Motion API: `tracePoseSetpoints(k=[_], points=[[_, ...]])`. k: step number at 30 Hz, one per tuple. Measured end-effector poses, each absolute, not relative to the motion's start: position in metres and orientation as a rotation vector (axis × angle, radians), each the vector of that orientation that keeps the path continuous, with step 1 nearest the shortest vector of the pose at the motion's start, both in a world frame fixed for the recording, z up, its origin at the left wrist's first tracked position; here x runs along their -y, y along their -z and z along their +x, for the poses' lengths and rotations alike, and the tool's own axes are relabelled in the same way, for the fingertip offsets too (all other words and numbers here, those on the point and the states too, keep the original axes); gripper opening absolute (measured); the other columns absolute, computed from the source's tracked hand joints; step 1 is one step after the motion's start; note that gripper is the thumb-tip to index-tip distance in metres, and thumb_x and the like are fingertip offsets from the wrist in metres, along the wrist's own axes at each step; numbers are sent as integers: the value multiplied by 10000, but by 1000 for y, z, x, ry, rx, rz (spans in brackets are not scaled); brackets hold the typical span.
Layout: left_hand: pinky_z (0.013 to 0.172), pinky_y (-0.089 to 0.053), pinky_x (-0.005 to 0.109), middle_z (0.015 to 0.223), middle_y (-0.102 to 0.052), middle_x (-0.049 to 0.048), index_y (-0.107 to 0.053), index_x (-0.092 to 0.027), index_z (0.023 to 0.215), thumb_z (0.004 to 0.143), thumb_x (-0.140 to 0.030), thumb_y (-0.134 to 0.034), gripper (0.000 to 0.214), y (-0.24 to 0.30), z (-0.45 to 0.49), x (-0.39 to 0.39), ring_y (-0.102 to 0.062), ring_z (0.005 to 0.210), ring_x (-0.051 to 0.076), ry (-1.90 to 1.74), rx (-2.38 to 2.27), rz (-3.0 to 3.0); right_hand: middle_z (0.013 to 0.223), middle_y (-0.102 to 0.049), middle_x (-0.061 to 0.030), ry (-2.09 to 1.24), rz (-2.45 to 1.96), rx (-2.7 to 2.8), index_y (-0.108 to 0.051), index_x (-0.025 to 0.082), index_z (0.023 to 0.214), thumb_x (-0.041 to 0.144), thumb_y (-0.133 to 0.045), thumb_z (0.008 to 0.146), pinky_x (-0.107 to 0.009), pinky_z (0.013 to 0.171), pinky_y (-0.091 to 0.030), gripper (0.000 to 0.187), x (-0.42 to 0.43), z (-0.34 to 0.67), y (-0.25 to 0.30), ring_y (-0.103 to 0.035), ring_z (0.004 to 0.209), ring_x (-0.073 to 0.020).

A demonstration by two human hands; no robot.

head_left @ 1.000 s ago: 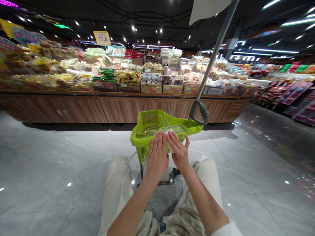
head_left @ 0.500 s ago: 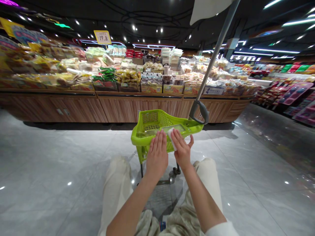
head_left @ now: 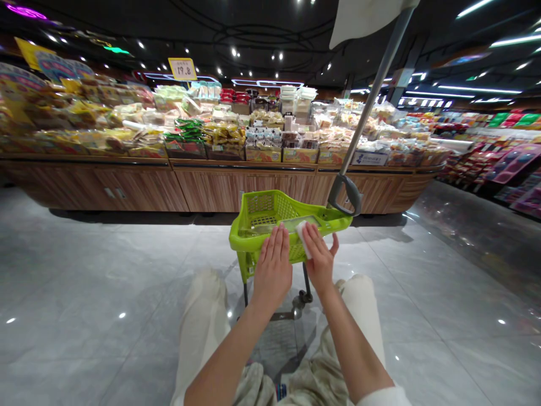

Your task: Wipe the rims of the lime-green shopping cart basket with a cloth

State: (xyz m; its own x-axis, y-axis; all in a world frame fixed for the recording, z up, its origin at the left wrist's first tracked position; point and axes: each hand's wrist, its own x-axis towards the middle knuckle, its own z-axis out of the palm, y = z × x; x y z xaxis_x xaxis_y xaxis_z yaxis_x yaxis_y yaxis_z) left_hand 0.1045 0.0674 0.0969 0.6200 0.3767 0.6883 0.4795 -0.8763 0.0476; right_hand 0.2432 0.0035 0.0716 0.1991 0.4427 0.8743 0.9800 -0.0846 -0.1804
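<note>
A small green shopping cart (head_left: 249, 242) stands in front of my knees, its basket of perforated plastic. My left hand (head_left: 274, 265) lies flat against the near rim of the basket, fingers stretched out and pointing away from me. Beside it, my right hand (head_left: 318, 254) presses a folded white cloth or tissue (head_left: 302, 234) against the same rim, thumb sticking out to the right. A clear panel (head_left: 283, 224) is set along the rim just beyond my fingertips. The undersides of both hands are hidden.
A grey loop handle (head_left: 344, 194) and a metal pole (head_left: 376, 90) with a white flag rise at the cart's right end. Behind stands a wooden display counter (head_left: 211, 189) piled with packaged food (head_left: 262, 138). More shelves (head_left: 499, 146) line the right side.
The view has shifted slightly, so the cart and counter appear a little farther right. My right hand with the white cloth has slid a touch rightward; my left hand stays on the rim.
</note>
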Motion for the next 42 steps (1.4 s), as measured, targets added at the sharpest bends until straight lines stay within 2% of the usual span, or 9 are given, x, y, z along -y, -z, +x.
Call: tracePoseSetpoints(k=[5,12,15,19,25,28,32,38,42], points=[[1217,-253,450,1623,-218,155,-62,-66,1559,951,-226,-392,710,-100,103,-63,-141,1519,241,1103,719,-2710,1497,-490,-84,812,-1734,898,-394,270,1487,28,-330,734,-566,1186,-121,793,-2,266,-69,-441,1403,-212],[1216,-252,454,1626,-218,143,-82,-99,1565,948,-220,-386,698,-99,103,-64,-158,1517,242,1152,693,-2718,1466,-529,-82,887,-1594,1522,-351,249,1514,42,-375,833,-452,1216,-155,712,-5,231,-74,-463,1385,-180],[1217,-247,450,1626,-214,148,-61,-86,1563,957,-231,-374,698,-100,103,-64,-152,1518,241,1129,700,-2732,1480,-511,-84,912,-1677,1262,-346,252,1517,19,-338,789,-509,1218,-91,764,-3,247,-66,-465,1385,-190],[1218,-240,449,1629,-206,150,-58,-78,1562,957,-245,-379,705,-100,104,-62,-135,1520,245,1121,721,-2733,1506,-475,-101,859,-1686,899,-338,251,1520,44,-315,792,-566,1199,-105,757,-10,245,-61,-436,1406,-213],[1224,-232,449,1628,-224,140,-80,-86,1563,941,-218,-385,705,-99,103,-64,-134,1522,240,1119,706,-2741,1478,-515,-84,837,-1598,1454,-354,259,1513,65,-362,843,-472,1225,-119,698,-13,223,-70,-429,1410,-182],[1222,-236,449,1629,-208,145,-52,-77,1562,956,-232,-375,704,-101,102,-63,-127,1523,237,1114,697,-2750,1501,-486,-82,847,-1681,1229,-361,265,1508,33,-336,779,-532,1216,-71,765,-7,248,-67,-430,1410,-193],[1227,-223,444,1628,-207,150,-45,-66,1561,958,-244,-383,714,-102,103,-62,-114,1524,238,1119,710,-2748,1513,-468,-83,808,-1711,857,-384,269,1495,32,-319,751,-574,1196,-121,783,-6,260,-64,-413,1422,-209],[1229,-212,453,1633,-199,136,-76,-85,1564,941,-217,-387,709,-98,104,-63,-117,1524,243,1125,694,-2749,1498,-490,-75,829,-1591,1509,-340,262,1519,36,-366,836,-453,1215,-172,720,-5,229,-69,-418,1416,-171],[1226,-222,456,1633,-195,141,-58,-69,1561,949,-239,-377,711,-98,103,-64,-106,1526,237,1100,690,-2750,1507,-479,-66,833,-1672,1222,-351,279,1512,6,-329,778,-525,1213,-108,783,1,257,-63,-438,1404,-185]])
